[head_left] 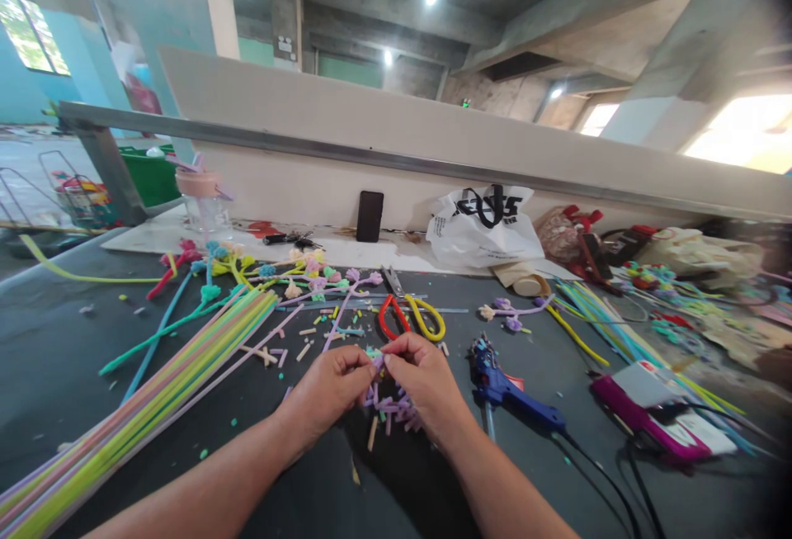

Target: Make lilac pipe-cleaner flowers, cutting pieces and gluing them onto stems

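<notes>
My left hand and my right hand meet over the middle of the dark table, fingertips pinched together. Between them shows a small purple pipe-cleaner piece, mostly hidden by the fingers. Just below lie short cut purple pipe-cleaner pieces in a loose pile. Beyond my hands rest scissors with one red and one yellow handle. To the right of my right hand lies a blue glue gun with a black cord.
A bundle of long coloured pipe cleaners stretches across the left. Several pipe-cleaner flowers lie behind it. Along the back stand a dark phone, a white bag and a clear bottle. A magenta-and-white box sits at right.
</notes>
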Demonstrator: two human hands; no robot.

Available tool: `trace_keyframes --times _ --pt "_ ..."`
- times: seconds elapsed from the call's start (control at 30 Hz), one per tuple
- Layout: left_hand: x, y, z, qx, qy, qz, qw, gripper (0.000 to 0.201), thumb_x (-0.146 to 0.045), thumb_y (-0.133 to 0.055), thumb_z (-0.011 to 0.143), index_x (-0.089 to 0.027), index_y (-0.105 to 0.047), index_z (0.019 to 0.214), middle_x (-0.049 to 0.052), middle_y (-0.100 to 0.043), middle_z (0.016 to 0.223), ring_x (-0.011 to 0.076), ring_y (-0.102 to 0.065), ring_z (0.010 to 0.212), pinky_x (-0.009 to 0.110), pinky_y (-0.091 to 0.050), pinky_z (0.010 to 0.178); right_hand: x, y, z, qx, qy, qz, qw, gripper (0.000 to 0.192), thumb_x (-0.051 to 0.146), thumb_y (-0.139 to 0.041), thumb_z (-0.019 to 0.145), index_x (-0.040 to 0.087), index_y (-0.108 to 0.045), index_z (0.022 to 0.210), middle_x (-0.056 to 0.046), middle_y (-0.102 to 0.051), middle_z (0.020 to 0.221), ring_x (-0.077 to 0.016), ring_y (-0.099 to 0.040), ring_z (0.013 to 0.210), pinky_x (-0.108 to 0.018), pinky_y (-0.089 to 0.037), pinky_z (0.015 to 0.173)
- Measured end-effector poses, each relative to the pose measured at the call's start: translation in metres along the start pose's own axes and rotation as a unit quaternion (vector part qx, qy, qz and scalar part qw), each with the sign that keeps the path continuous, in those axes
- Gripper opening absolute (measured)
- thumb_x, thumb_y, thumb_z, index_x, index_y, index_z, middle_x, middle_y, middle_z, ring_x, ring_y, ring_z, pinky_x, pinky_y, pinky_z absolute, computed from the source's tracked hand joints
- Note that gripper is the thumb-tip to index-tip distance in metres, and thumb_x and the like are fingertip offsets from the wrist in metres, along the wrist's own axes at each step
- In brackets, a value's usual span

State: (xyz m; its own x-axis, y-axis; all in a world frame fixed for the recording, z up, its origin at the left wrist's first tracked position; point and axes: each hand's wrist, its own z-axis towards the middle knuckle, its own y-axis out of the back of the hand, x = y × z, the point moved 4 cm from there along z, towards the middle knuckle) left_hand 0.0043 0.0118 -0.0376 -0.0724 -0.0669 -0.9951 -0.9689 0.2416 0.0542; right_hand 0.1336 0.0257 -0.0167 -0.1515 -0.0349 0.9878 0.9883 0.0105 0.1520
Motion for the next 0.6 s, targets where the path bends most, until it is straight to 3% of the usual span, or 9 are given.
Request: trace_keyframes --times 0.13,0.23,0.5,0.6 --pt "-0.003 -0.0011 -0.0009 0.011 0.002 -0.014 1.0 0.02 -0.034 -0.05 0.073 -0.016 -0.05 0.063 -0.008 -0.044 0.043 0.0026 -0.026 0.033 0.017 -0.018 0.036 0.0027 0.0014 -0.0001 0.056 0.014 0.08 0.995 0.011 0.025 -0.055 0.07 0.017 -0.059 0.077 0.002 -0.057 0.059 -0.0127 -0.052 0.056 -0.025 -0.041 0.059" --pt "-0.0028 -0.0011 -0.0015 0.015 0.01 -0.035 0.999 0.019 -0.034 -0.05 0.073 -0.016 -0.051 0.066 -0.007 -0.044 0.044 0.0023 -0.025 0.033 0.017 -0.016 0.035 0.0053 0.0072 0.0015 0.057 0.041 0.106 0.992 0.019 0.03 -0.052 0.076 0.016 -0.058 0.087 0.0 -0.059 0.07 -0.0122 -0.053 0.061 -0.026 -0.041 0.064" --pt "-0.0021 -0.0003 -0.0015 0.024 0.012 -0.047 0.999 0.026 -0.039 -0.052 0.072 -0.015 -0.049 0.063 -0.006 -0.045 0.045 0.002 -0.027 0.035 0.016 -0.016 0.036 0.0062 0.0009 -0.0005 0.113 0.003 0.044 0.993 0.011 0.022 -0.06 0.066 0.016 -0.06 0.075 0.004 -0.054 0.056 -0.0093 -0.046 0.051 -0.022 -0.036 0.053" --pt "-0.0027 -0.0007 -0.0015 0.027 0.02 -0.051 0.998 0.025 -0.039 -0.052 0.072 -0.015 -0.05 0.064 -0.007 -0.045 0.045 0.0016 -0.025 0.033 0.016 -0.015 0.036 0.0077 0.0053 0.0006 0.101 0.016 0.062 0.993 0.017 0.032 -0.058 0.072 0.015 -0.061 0.074 0.002 -0.054 0.057 -0.0101 -0.047 0.052 -0.023 -0.036 0.052"
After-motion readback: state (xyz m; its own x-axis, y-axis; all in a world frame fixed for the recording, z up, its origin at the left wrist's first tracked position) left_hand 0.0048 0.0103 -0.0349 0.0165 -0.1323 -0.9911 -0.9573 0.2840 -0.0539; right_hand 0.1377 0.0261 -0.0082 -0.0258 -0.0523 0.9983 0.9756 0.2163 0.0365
